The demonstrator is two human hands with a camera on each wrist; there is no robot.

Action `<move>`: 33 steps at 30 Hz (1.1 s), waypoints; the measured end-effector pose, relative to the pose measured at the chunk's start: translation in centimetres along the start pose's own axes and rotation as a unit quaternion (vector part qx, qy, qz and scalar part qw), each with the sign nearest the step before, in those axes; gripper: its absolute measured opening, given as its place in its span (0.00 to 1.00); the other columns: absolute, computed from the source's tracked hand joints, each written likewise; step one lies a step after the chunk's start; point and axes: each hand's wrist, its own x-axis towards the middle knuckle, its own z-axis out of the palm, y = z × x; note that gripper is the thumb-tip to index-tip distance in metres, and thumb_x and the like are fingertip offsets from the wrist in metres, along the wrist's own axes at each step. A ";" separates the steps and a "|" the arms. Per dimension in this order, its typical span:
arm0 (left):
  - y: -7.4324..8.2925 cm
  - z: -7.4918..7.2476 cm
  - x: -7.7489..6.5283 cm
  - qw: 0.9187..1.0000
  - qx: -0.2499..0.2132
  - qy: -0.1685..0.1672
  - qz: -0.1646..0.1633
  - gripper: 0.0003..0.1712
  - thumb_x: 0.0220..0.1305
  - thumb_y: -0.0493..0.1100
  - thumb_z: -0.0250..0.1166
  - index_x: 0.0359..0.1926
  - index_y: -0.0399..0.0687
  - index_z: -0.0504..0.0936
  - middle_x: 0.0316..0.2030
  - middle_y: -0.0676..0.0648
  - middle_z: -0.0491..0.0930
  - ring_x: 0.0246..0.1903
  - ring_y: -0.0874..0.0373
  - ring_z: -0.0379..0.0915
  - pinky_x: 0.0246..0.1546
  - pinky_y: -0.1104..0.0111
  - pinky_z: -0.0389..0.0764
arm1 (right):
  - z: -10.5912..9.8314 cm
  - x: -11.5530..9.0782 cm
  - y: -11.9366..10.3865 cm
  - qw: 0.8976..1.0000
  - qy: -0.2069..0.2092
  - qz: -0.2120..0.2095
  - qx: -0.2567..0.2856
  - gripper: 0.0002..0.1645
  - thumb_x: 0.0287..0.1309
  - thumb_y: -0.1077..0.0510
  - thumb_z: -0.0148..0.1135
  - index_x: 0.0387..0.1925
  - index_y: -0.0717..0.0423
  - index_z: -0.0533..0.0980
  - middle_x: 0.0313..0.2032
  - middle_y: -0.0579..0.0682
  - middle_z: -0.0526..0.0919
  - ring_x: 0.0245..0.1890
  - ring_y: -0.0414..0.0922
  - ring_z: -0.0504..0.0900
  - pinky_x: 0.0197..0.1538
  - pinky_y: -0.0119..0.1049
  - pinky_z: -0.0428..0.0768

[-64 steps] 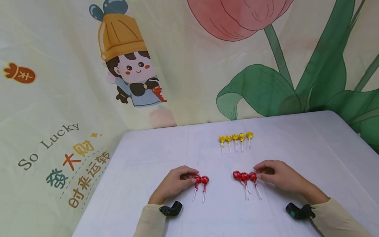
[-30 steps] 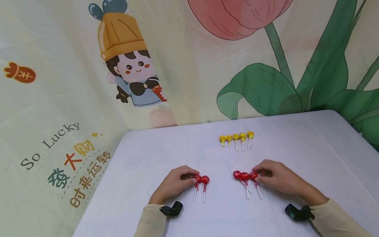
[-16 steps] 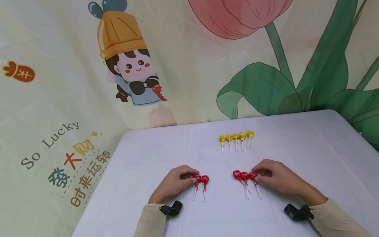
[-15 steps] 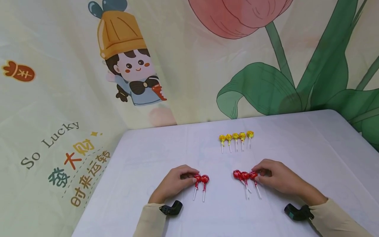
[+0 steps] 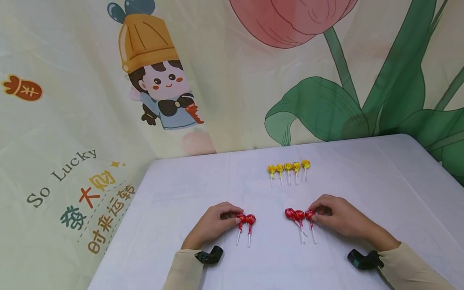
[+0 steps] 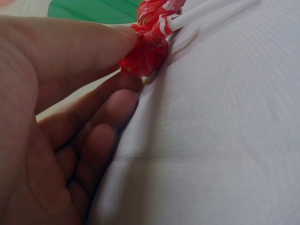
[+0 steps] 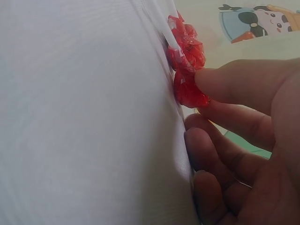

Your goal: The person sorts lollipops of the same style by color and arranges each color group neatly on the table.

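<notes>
Two red-wrapped lollipops (image 5: pixel 250 220) lie side by side on the white-covered table, sticks toward the person. My left hand (image 5: pixel 216 222) pinches the wrapped head of the left one between thumb and fingers; the left wrist view shows its red wrapper (image 6: pixel 147 54) at the thumb tip. Farther right are three more red lollipops (image 5: pixel 299 216), the left two with crossing sticks. The rightmost of these has its head pinched by my right hand (image 5: pixel 337 213). In the right wrist view, the thumb presses on that red wrapper (image 7: pixel 190 89), with the other fingers curled below.
Behind the red ones, several yellow lollipops (image 5: pixel 288 167) lie in a row with sticks toward the person. The white table (image 5: pixel 203 177) ends at a printed cloth backdrop (image 5: pixel 232 80). Each wrist wears a black camera, one at the left cuff (image 5: pixel 210 256).
The right hand has closed in on the rightmost red lollipop, and its stick has swung a little to the left. The left hand and the yellow row stay put.
</notes>
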 end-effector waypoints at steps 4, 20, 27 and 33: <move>-0.1 0.1 -0.1 1.000 0.000 0.000 0.006 0.14 0.65 0.47 0.70 0.51 0.60 0.86 0.42 0.61 0.81 0.42 0.61 0.77 0.46 0.67 0.78 | 0.0 0.0 0.1 1.000 0.000 0.004 0.003 0.13 0.59 0.54 0.72 0.46 0.47 0.82 0.36 0.41 0.78 0.38 0.44 0.74 0.40 0.31 0.77; -0.2 0.1 0.1 1.000 0.005 0.005 0.001 0.13 0.65 0.47 0.70 0.50 0.63 0.86 0.42 0.62 0.81 0.42 0.61 0.76 0.46 0.67 0.78 | -0.1 0.0 -0.1 1.000 0.009 0.007 0.008 0.11 0.61 0.56 0.70 0.46 0.49 0.81 0.38 0.41 0.79 0.39 0.44 0.75 0.41 0.31 0.78; -0.1 0.1 0.1 1.000 0.007 0.003 0.000 0.13 0.65 0.47 0.69 0.51 0.63 0.86 0.42 0.62 0.81 0.42 0.61 0.76 0.46 0.67 0.78 | 0.0 0.1 0.2 1.000 -0.001 0.002 -0.002 0.18 0.61 0.56 0.70 0.52 0.53 0.82 0.39 0.40 0.79 0.39 0.43 0.75 0.42 0.31 0.78; -0.1 0.1 0.1 1.000 0.003 0.004 0.002 0.13 0.65 0.47 0.70 0.50 0.62 0.86 0.42 0.62 0.81 0.42 0.61 0.77 0.47 0.67 0.78 | -0.1 0.1 0.2 1.000 -0.005 0.000 0.001 0.15 0.61 0.55 0.69 0.50 0.51 0.83 0.37 0.40 0.79 0.38 0.43 0.75 0.40 0.31 0.77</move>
